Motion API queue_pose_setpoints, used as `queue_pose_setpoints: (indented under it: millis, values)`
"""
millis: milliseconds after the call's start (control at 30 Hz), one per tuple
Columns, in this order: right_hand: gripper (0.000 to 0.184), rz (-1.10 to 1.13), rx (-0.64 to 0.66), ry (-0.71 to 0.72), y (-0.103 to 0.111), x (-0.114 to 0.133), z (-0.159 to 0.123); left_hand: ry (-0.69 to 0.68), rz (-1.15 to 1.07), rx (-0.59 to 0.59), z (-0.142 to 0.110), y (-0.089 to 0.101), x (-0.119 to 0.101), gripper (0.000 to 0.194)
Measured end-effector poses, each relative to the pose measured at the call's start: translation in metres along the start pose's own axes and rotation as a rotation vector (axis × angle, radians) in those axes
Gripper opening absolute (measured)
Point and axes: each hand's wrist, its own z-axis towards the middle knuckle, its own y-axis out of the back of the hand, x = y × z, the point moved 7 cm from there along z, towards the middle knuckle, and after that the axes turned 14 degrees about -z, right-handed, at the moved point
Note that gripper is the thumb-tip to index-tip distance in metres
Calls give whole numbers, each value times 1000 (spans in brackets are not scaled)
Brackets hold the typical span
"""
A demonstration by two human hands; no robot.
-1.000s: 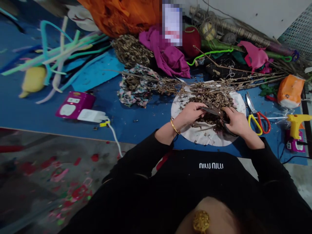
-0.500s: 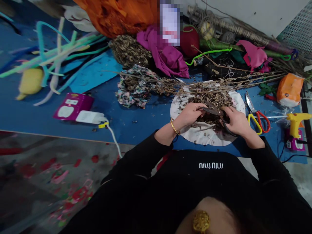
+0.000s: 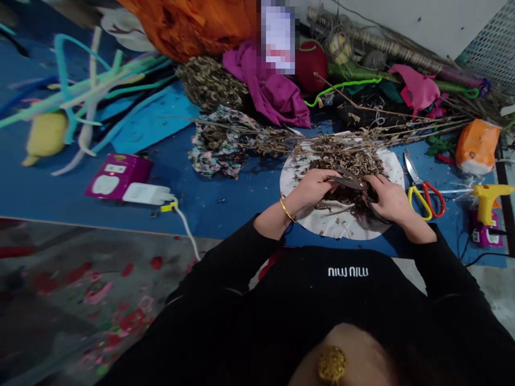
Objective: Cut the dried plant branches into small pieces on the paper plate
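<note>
My right hand (image 3: 388,199) is closed round the handles of dark scissors (image 3: 351,181), whose blades point left over a heap of dried, crumbled leaves (image 3: 360,161). Opposite it, my left hand (image 3: 316,185), a gold bangle at its wrist, is pinched by the blade tips; what its fingers hold is too small to make out. Beneath both hands lies a round white cloth (image 3: 295,179) with leaf bits scattered over it. Long dry stems (image 3: 406,132) with withered leaves cross its far edge.
Red-and-yellow-handled scissors (image 3: 422,188) lie right of the cloth, near a yellow glue gun (image 3: 487,201). A floral cloth bundle (image 3: 217,147) and a purple power socket (image 3: 120,177) with a white plug sit left. Orange fabric (image 3: 193,27) and purple cloth (image 3: 277,96) are behind.
The whole view has shifted slightly, so the table's things sit a little further left. Both hands and the dark scissors keep nearly the same pose over the leaves.
</note>
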Motion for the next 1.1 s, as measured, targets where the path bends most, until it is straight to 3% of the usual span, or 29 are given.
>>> queue_pose_setpoints:
  millis: [167,567,867,1100]
  values:
    - [51,-68,49,-15,-5,4,1,-20,-27,-4,4,3,8,16]
    - [46,-90,47,-51,-10,4,3,158,-179,-5,4,-2,10,24]
    - [55,-18,-7,-58,2,1,2,74,-122,-58,4,2,4,22]
    - [59,-56,41,-56,3,5,2,46,-30,-12,6,3,13,20]
